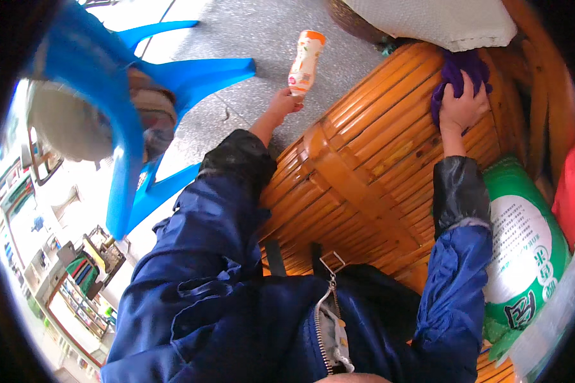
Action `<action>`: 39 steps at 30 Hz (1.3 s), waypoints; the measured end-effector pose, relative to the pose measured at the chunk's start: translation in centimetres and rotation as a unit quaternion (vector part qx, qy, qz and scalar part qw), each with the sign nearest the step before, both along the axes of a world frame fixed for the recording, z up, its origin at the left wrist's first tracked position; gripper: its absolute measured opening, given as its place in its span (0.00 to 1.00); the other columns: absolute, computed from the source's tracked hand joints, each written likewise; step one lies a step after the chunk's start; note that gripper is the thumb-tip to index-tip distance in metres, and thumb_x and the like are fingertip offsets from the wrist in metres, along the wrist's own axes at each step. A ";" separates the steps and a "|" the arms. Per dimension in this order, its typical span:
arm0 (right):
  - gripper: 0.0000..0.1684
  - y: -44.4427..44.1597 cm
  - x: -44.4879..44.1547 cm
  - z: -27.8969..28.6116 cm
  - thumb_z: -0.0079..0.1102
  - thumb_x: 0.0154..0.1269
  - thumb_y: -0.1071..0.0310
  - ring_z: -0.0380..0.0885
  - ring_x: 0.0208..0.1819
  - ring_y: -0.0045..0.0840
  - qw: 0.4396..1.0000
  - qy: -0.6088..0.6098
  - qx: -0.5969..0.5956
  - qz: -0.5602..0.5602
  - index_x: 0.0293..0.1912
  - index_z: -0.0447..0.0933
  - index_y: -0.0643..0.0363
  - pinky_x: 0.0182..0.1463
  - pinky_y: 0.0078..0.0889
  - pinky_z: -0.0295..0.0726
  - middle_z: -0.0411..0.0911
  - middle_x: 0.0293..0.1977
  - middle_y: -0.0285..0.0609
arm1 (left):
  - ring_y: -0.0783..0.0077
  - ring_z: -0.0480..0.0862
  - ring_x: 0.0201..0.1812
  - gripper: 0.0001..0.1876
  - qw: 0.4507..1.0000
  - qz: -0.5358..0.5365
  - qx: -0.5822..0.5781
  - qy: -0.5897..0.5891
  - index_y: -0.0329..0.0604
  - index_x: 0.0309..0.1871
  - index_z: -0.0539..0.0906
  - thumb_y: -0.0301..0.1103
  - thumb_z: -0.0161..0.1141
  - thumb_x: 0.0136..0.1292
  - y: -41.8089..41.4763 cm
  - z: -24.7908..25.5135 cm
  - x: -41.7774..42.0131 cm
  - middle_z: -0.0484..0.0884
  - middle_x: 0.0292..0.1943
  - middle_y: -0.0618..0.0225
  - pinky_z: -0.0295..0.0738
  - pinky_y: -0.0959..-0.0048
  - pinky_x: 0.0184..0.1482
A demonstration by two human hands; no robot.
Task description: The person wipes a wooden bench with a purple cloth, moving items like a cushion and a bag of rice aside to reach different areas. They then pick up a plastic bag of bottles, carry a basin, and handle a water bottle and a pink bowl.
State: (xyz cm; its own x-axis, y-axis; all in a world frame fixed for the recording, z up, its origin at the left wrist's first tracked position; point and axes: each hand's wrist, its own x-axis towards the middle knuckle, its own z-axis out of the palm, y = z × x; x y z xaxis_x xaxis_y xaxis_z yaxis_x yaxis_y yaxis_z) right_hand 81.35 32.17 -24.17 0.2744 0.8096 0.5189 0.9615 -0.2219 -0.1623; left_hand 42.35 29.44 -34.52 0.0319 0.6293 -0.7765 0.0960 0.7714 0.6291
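Observation:
My left hand [283,106] grips a white and orange plastic bottle [307,62] by one end and holds it out over the grey floor, past the bench's edge. A purple cloth [453,72] lies bunched under my right hand [464,107], whose fingers are curled over it. That cloth rests on the slatted seat of a varnished wooden or bamboo bench [359,143], near its back. What the bottle contains cannot be seen.
A blue plastic stool [124,91] is at the left. A green and white printed sack [522,249] leans on the bench at my right. White quilted material [441,19] overhangs the bench's far end. Red material [570,186] shows at the right edge.

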 end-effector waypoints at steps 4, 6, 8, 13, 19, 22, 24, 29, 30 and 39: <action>0.28 0.0 -1.8 1.5 0.61 0.51 0.53 0.63 0.54 0.48 0.992 -0.053 -0.111 -0.004 0.54 0.71 0.39 0.53 0.52 0.65 0.64 0.56 0.51 | 0.68 0.82 0.29 0.18 0.980 -0.007 0.132 0.149 0.37 0.46 0.75 0.38 0.60 0.56 -3.2 9.5 -1.6 0.80 0.30 0.60 0.76 0.70 0.32; 0.29 -0.2 -0.8 2.2 0.60 0.53 0.53 0.63 0.55 0.47 0.986 -0.079 -0.144 0.033 0.56 0.69 0.41 0.54 0.52 0.64 0.63 0.57 0.53 | 0.62 0.82 0.31 0.19 0.943 -0.034 0.207 0.257 0.39 0.48 0.73 0.38 0.60 0.57 -5.5 17.7 -2.4 0.80 0.31 0.54 0.75 0.66 0.33; 0.29 -0.8 0.8 2.4 0.59 0.54 0.53 0.63 0.56 0.46 0.982 -0.085 -0.158 0.061 0.57 0.68 0.42 0.55 0.50 0.63 0.62 0.58 0.55 | 0.56 0.82 0.33 0.19 0.906 -0.050 0.273 0.318 0.42 0.50 0.72 0.39 0.60 0.57 -9.8 25.3 -3.8 0.80 0.32 0.51 0.75 0.63 0.35; 0.32 -1.4 -0.2 2.4 0.59 0.54 0.55 0.63 0.56 0.48 0.964 -0.051 -0.245 0.089 0.59 0.65 0.46 0.56 0.50 0.63 0.61 0.58 0.56 | 0.57 0.80 0.43 0.22 0.851 -0.055 0.374 0.365 0.45 0.56 0.71 0.35 0.60 0.58 -24.2 34.3 -12.3 0.78 0.44 0.53 0.74 0.68 0.45; 0.32 -2.9 1.3 4.2 0.63 0.50 0.59 0.66 0.52 0.50 0.972 0.004 -0.175 0.158 0.57 0.67 0.46 0.52 0.50 0.67 0.65 0.53 0.59 | 0.69 0.73 0.54 0.20 0.784 0.074 0.279 0.550 0.37 0.53 0.74 0.34 0.51 0.57 -45.3 44.1 -37.5 0.73 0.54 0.62 0.67 0.71 0.54; 0.29 -2.1 -1.4 3.8 0.60 0.53 0.59 0.59 0.58 0.53 0.973 0.049 -0.200 0.103 0.57 0.67 0.42 0.56 0.52 0.64 0.58 0.60 0.55 | 0.64 0.71 0.57 0.25 0.629 -0.141 0.149 0.750 0.34 0.58 0.69 0.38 0.54 0.58 -48.3 45.4 -43.0 0.72 0.56 0.58 0.64 0.70 0.58; 0.27 -2.1 -3.3 5.4 0.58 0.55 0.60 0.57 0.59 0.54 0.970 0.085 -0.209 0.093 0.57 0.68 0.41 0.57 0.54 0.63 0.56 0.62 0.51 | 0.62 0.70 0.57 0.27 0.589 -0.120 0.081 0.795 0.34 0.59 0.67 0.38 0.56 0.57 -48.8 44.3 -42.6 0.71 0.57 0.57 0.63 0.70 0.59; 0.19 -10.4 -9.0 5.8 0.58 0.51 0.62 0.55 0.59 0.51 0.954 0.102 -0.260 0.110 0.46 0.75 0.41 0.55 0.58 0.64 0.62 0.58 0.40 | 0.57 0.66 0.62 0.26 0.615 -0.166 0.265 0.724 0.35 0.61 0.65 0.25 0.55 0.58 -33.5 39.1 -33.0 0.67 0.61 0.54 0.57 0.66 0.64; 0.21 -12.9 -12.0 4.7 0.59 0.51 0.59 0.53 0.61 0.51 0.928 0.083 -0.319 0.176 0.48 0.74 0.41 0.56 0.65 0.59 0.59 0.60 0.40 | 0.54 0.65 0.63 0.26 0.683 -0.147 0.317 0.641 0.36 0.60 0.68 0.25 0.57 0.56 -29.5 39.1 -26.7 0.67 0.61 0.52 0.54 0.64 0.65; 0.18 -3.5 -12.5 5.3 0.52 0.53 0.61 0.64 0.54 0.40 0.890 -0.060 -0.358 0.278 0.46 0.77 0.41 0.51 0.57 0.65 0.68 0.51 0.36 | 0.63 0.65 0.64 0.19 0.547 -0.290 0.609 0.496 0.52 0.51 0.79 0.27 0.61 0.53 -6.7 36.0 -9.2 0.73 0.58 0.68 0.47 0.52 0.67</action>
State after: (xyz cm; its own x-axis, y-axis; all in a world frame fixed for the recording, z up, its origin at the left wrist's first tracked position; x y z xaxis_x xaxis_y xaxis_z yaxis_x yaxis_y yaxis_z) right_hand 68.87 28.65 -18.87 -0.2935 0.9379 -0.1850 0.9560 0.2875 -0.0589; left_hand 33.19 22.69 1.44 0.4436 0.8062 0.3915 0.8622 -0.5031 0.0590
